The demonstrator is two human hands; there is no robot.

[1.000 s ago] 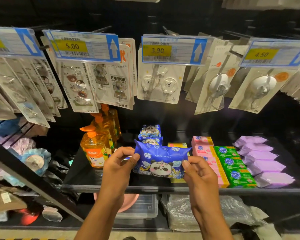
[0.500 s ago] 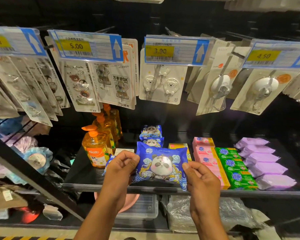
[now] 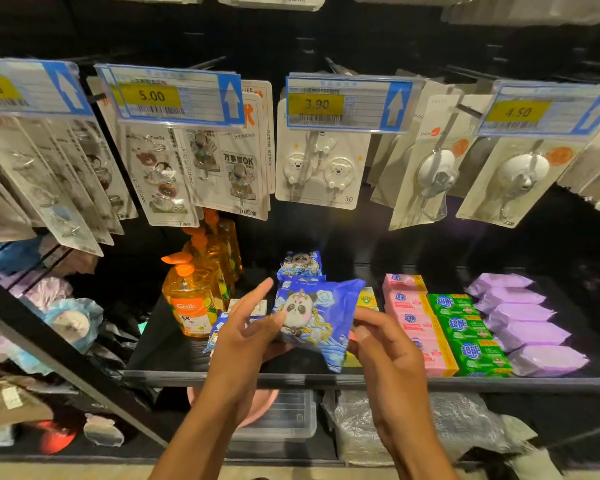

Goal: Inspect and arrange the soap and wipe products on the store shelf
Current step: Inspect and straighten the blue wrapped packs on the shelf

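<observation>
Two hands hold one soft blue plastic wipe pack with a panda picture on it. The wipe pack is up in the air, tilted, just over the near edge of the black shelf, in the middle.

The left hand grips the left side of the wipe pack. Its thumb presses the front, some fingers curl under, and one finger sticks out straight. The right hand pinches the right side with curled fingers.

More blue panda packs sit farther back on the shelf. Another blue pack lies partly hidden under the left hand. Left of them stand orange soap bottles with pump tops. To the right lie pink soap boxes, then green soap boxes, then soft purple packs at the far right. Price tags hang above.
</observation>
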